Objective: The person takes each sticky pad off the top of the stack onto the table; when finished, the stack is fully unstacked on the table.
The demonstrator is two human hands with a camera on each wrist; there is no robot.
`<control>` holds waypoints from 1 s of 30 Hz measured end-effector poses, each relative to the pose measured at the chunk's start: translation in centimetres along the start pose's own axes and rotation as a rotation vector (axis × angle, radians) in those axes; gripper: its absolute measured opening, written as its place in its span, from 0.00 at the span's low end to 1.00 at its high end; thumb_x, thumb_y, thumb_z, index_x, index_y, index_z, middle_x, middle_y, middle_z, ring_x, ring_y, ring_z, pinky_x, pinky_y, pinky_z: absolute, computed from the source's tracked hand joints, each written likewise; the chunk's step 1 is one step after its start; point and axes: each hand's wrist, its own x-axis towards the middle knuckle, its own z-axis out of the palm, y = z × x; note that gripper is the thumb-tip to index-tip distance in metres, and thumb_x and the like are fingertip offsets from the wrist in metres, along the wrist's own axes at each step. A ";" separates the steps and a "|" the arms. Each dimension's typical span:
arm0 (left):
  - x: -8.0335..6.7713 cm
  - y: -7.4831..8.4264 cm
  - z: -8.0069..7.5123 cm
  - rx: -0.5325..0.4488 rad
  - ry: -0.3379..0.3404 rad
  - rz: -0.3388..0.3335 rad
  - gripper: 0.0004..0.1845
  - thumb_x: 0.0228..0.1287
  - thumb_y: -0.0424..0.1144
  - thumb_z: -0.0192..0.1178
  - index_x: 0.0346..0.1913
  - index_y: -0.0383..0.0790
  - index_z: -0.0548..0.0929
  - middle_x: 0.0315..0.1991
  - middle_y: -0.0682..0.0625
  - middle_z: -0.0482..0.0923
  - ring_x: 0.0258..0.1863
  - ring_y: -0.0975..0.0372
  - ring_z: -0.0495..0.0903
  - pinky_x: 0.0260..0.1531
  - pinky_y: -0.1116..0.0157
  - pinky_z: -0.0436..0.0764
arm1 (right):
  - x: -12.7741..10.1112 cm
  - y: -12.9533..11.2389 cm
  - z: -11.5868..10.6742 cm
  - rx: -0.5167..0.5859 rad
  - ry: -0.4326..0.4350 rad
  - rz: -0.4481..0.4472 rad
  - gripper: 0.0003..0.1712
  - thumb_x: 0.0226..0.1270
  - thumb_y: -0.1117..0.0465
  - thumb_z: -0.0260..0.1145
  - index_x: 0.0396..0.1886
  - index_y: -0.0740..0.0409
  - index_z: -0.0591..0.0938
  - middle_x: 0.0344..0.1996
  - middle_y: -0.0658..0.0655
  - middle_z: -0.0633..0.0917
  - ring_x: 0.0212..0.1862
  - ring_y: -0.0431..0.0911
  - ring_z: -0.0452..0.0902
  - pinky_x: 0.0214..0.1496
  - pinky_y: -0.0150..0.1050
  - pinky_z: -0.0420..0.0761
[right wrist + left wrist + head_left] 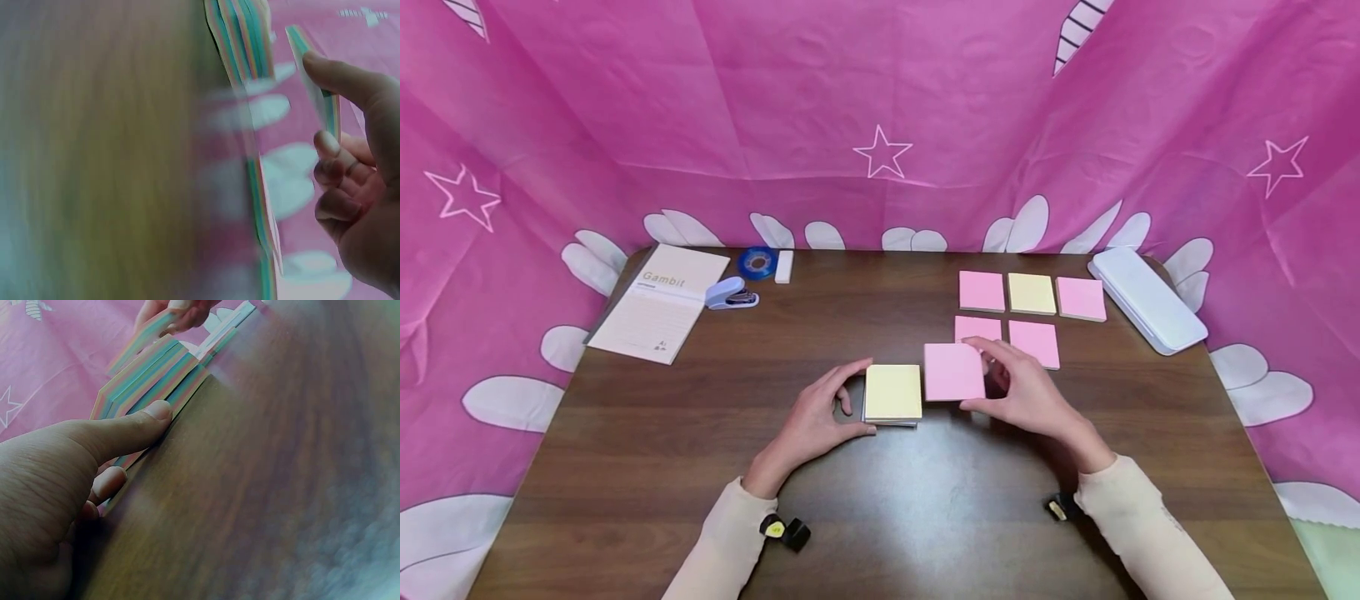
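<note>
At the table's middle stands a stack of sticky note pads with a yellow top and striped, many-coloured edges. My left hand holds this stack from its left side, the thumb along the near edge and the fingers at the far one. Just right of it, my right hand pinches a pink-topped sticky note pad between thumb and fingers. That pad is lifted off the table, its striped edge visible in the right wrist view. It partly covers a pink pad behind.
More pads lie in two rows at the back right, among them a yellow one and a pink one. A white case lies at the right. Toward the back left are a notebook, stapler, blue tape roll and white block.
</note>
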 end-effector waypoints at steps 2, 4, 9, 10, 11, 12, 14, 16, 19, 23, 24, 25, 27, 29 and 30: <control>0.0 0.0 0.0 -0.002 0.000 -0.001 0.55 0.51 0.39 0.91 0.83 0.52 0.73 0.62 0.53 0.80 0.35 0.66 0.77 0.37 0.65 0.75 | -0.5 1.0 -1.3 0.006 0.007 0.018 0.51 0.49 0.60 0.94 0.74 0.56 0.81 0.37 0.50 0.80 0.34 0.43 0.73 0.35 0.36 0.75; 0.0 0.0 0.0 -0.003 -0.001 -0.001 0.55 0.51 0.39 0.91 0.83 0.52 0.73 0.62 0.53 0.80 0.35 0.66 0.77 0.38 0.65 0.75 | -1.1 2.1 -2.5 -0.002 0.024 0.033 0.51 0.49 0.63 0.94 0.75 0.57 0.81 0.36 0.51 0.79 0.35 0.43 0.74 0.35 0.35 0.75; 0.0 0.0 0.0 -0.004 -0.003 -0.005 0.55 0.51 0.39 0.91 0.83 0.51 0.74 0.63 0.53 0.80 0.35 0.66 0.77 0.36 0.65 0.74 | -2.6 4.7 -5.5 -0.061 0.055 0.085 0.51 0.51 0.66 0.92 0.76 0.59 0.80 0.35 0.53 0.78 0.34 0.43 0.73 0.34 0.33 0.74; 0.0 0.0 0.0 -0.004 -0.003 -0.005 0.55 0.51 0.39 0.91 0.83 0.51 0.74 0.63 0.53 0.80 0.35 0.66 0.77 0.35 0.65 0.74 | -2.8 5.2 -6.0 -0.071 0.056 0.098 0.51 0.51 0.66 0.92 0.76 0.58 0.79 0.35 0.53 0.77 0.34 0.43 0.72 0.34 0.33 0.73; 0.0 -0.1 0.0 -0.005 -0.003 -0.006 0.55 0.51 0.39 0.91 0.83 0.51 0.73 0.63 0.53 0.80 0.35 0.66 0.78 0.35 0.65 0.74 | -3.1 5.7 -6.5 -0.084 0.058 0.104 0.50 0.52 0.66 0.92 0.76 0.58 0.79 0.35 0.53 0.77 0.34 0.42 0.72 0.34 0.32 0.72; 0.0 -0.1 0.0 -0.005 -0.003 -0.007 0.55 0.51 0.39 0.91 0.83 0.52 0.73 0.64 0.53 0.80 0.35 0.66 0.78 0.35 0.65 0.74 | -3.4 6.1 -7.0 -0.093 0.059 0.111 0.50 0.52 0.66 0.91 0.76 0.57 0.79 0.34 0.53 0.77 0.33 0.42 0.71 0.34 0.32 0.72; 0.0 -0.1 0.0 -0.003 -0.005 -0.010 0.55 0.51 0.40 0.91 0.83 0.54 0.73 0.64 0.53 0.79 0.36 0.66 0.78 0.35 0.65 0.74 | -3.9 7.0 -7.9 -0.106 0.053 0.128 0.50 0.53 0.67 0.91 0.76 0.58 0.79 0.34 0.53 0.76 0.33 0.42 0.71 0.35 0.31 0.71; 0.0 0.0 0.0 -0.001 -0.007 -0.014 0.55 0.52 0.40 0.91 0.83 0.54 0.73 0.65 0.53 0.79 0.36 0.66 0.78 0.36 0.65 0.74 | -4.4 7.8 -8.7 -0.109 0.039 0.147 0.49 0.55 0.66 0.90 0.76 0.59 0.79 0.34 0.53 0.76 0.33 0.41 0.70 0.35 0.31 0.70; 0.0 0.0 -0.1 0.003 -0.008 -0.015 0.56 0.52 0.40 0.91 0.83 0.54 0.73 0.64 0.53 0.79 0.36 0.66 0.78 0.37 0.65 0.75 | -5.1 8.6 -10.0 -0.100 0.010 0.190 0.47 0.57 0.64 0.89 0.76 0.61 0.79 0.34 0.54 0.76 0.33 0.42 0.70 0.35 0.32 0.70; 0.1 0.0 0.0 0.008 -0.010 -0.011 0.56 0.52 0.41 0.91 0.84 0.53 0.72 0.64 0.53 0.80 0.36 0.66 0.78 0.37 0.65 0.75 | -6.1 9.9 -11.5 -0.076 -0.006 0.242 0.46 0.59 0.64 0.88 0.76 0.63 0.78 0.35 0.55 0.77 0.33 0.42 0.70 0.34 0.33 0.69; 0.1 0.0 0.0 0.008 -0.010 -0.012 0.56 0.52 0.41 0.91 0.84 0.53 0.72 0.64 0.53 0.80 0.36 0.66 0.78 0.37 0.65 0.74 | -6.4 10.2 -11.8 -0.076 -0.005 0.250 0.45 0.60 0.64 0.88 0.76 0.64 0.78 0.35 0.56 0.76 0.32 0.42 0.69 0.34 0.32 0.69; 0.1 0.0 0.0 0.007 -0.010 -0.012 0.56 0.52 0.41 0.91 0.84 0.53 0.72 0.64 0.53 0.80 0.36 0.66 0.78 0.36 0.65 0.74 | -6.6 10.6 -12.0 -0.074 -0.003 0.257 0.46 0.60 0.65 0.88 0.76 0.65 0.77 0.36 0.56 0.76 0.32 0.42 0.69 0.34 0.32 0.69; 0.1 -0.1 0.0 0.009 -0.012 -0.013 0.56 0.52 0.41 0.91 0.84 0.54 0.72 0.64 0.53 0.80 0.36 0.66 0.78 0.37 0.65 0.75 | -7.0 11.2 -12.5 -0.078 -0.002 0.271 0.46 0.60 0.66 0.87 0.76 0.66 0.77 0.36 0.56 0.76 0.32 0.42 0.69 0.33 0.32 0.69; 0.1 -0.1 0.0 0.011 -0.011 -0.014 0.56 0.52 0.41 0.91 0.84 0.54 0.72 0.64 0.53 0.80 0.36 0.66 0.78 0.38 0.64 0.75 | -7.2 11.8 -12.7 -0.085 -0.005 0.275 0.45 0.59 0.66 0.88 0.75 0.66 0.78 0.37 0.56 0.76 0.32 0.42 0.68 0.33 0.31 0.68; 0.0 -0.1 0.0 0.011 -0.010 -0.014 0.56 0.52 0.41 0.91 0.83 0.53 0.72 0.64 0.53 0.80 0.36 0.66 0.78 0.38 0.64 0.75 | -7.2 12.0 -12.8 -0.086 -0.010 0.277 0.45 0.59 0.66 0.88 0.75 0.66 0.78 0.37 0.56 0.76 0.32 0.42 0.68 0.33 0.31 0.68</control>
